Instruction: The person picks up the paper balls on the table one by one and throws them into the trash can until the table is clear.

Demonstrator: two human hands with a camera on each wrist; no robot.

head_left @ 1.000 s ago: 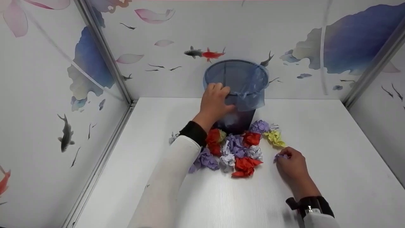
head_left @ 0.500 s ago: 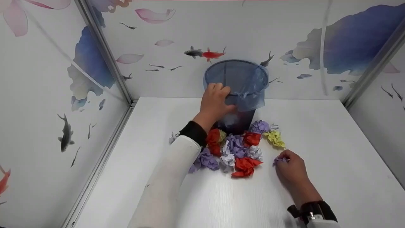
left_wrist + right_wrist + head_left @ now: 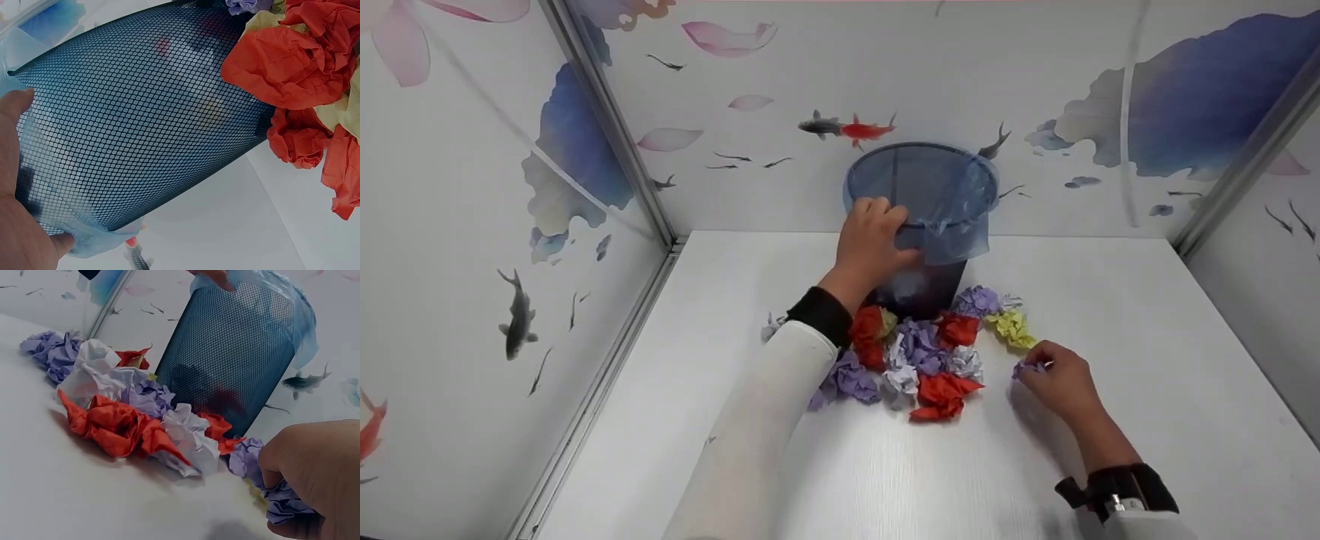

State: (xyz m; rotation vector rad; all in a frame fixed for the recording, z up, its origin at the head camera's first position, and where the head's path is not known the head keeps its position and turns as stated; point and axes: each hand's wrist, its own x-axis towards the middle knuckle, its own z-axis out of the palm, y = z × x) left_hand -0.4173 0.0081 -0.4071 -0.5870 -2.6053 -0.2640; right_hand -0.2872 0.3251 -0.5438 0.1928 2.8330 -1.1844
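Observation:
A dark mesh wastebasket (image 3: 930, 281), lined with a translucent blue plastic bag (image 3: 960, 244), stands upright against the back wall. My left hand (image 3: 870, 238) holds its near left rim, fingers over the edge and thumb on the outside. Between the thumb and fingers of my right hand (image 3: 1065, 379) is a crumpled purple paper ball (image 3: 284, 503), partly hidden by them. That hand is right of the paper pile, close to a crumpled yellow paper ball (image 3: 1011, 328). In the left wrist view, the left thumb and fingertips show at the bagged rim.
Several crumpled paper balls lie around the basket's foot, among them a red one (image 3: 946, 396), a white one (image 3: 900, 382) and a purple one (image 3: 851, 376). White panels with painted fish enclose the white table (image 3: 900, 480) at the back and sides.
My right hand has dipped slightly, then risen a little and shifted right, with the purple paper ball still pinched. The left hand and wastebasket have stayed put.

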